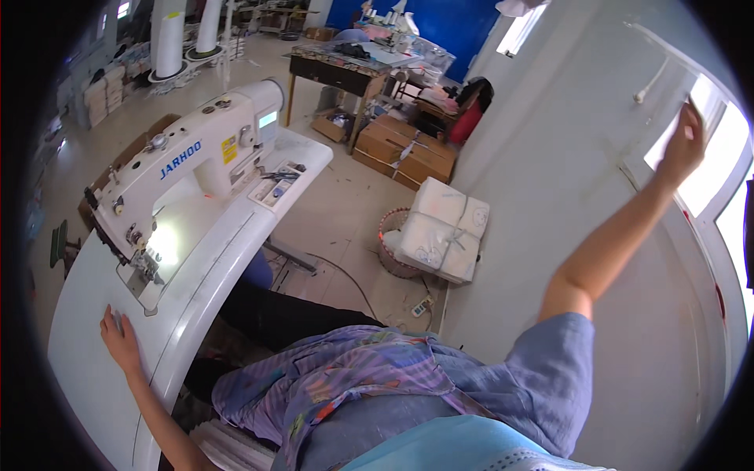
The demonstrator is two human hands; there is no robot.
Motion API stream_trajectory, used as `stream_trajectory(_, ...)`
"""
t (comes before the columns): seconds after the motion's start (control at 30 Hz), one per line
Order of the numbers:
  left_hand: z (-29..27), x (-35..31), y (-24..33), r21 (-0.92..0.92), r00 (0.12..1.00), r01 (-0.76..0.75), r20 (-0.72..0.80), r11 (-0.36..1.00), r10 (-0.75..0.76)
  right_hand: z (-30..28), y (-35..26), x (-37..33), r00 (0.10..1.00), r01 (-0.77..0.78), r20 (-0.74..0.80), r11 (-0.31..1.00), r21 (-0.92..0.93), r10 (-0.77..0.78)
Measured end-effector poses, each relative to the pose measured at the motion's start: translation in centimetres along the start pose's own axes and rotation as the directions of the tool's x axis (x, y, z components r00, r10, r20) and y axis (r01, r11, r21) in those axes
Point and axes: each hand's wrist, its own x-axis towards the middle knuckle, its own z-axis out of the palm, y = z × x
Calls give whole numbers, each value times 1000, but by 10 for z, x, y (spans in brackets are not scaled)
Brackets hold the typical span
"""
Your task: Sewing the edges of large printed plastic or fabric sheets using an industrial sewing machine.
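My left hand (120, 339) rests on the white top of a sewing table (86, 377), fingers apart, just in front of the needle area. The white sewing machine (184, 153) stands on that table with its lamp lit and its small screen glowing. Far to the right, my right hand (682, 149) is raised on an outstretched arm beside the bright window (711, 149). Its fingers point up, slightly bent and loosely apart, and I see nothing held in them. Whether it touches the window frame cannot be made out.
A tray of small tools (280, 182) sits at the table's right end. On the floor are a wrapped white bundle (444, 231), a basket (390, 243), a strapped cardboard box (404, 149) and a power strip (422, 305). The pale wall (550, 173) runs along my right.
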Motion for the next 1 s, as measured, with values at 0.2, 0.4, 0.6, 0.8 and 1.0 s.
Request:
stream_trajectory(0.2,23,3,9,-277,992,83,-69,957,-106,103,-264,-324,601,-214,640,674,707,-479)
stream_trajectory(0.4,-3,-7,30,-189,972,145,-153,971,-175,80,-447,-509,287,-824,546,87,560,-787)
stream_trajectory(0.6,-10,40,60,44,936,349,-64,936,-346,69,-506,-552,258,-875,424,-24,483,-868)
stream_trajectory(0.8,-2,64,21,156,888,457,-16,876,-460,46,-521,-574,477,-712,327,-140,688,-816)
stream_trajectory(1.0,3,27,4,-148,922,241,-272,959,-274,47,-521,-577,421,-723,316,-104,683,-851)
